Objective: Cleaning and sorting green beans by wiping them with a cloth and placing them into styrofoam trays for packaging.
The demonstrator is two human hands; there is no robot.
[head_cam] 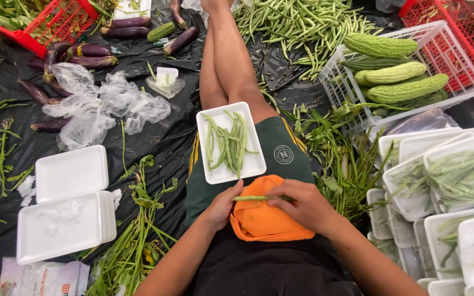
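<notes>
Right now the person sits on the floor, and both the left hand (223, 205) and the right hand (303, 205) pinch one green bean (261, 198) crosswise above an orange cloth (264, 222) in the lap. At twelve o'clock from it, a white tray (229, 142) of beans balances on the thigh; a shifted leg would likely tip it. Black plastic sheeting (160, 131) covers the floor. Empty trays (69, 203) sit at nine o'clock, filled trays (445, 186) at three, eggplants (89, 52) at ten, and a white crate (401, 71) of bitter gourds at two.
</notes>
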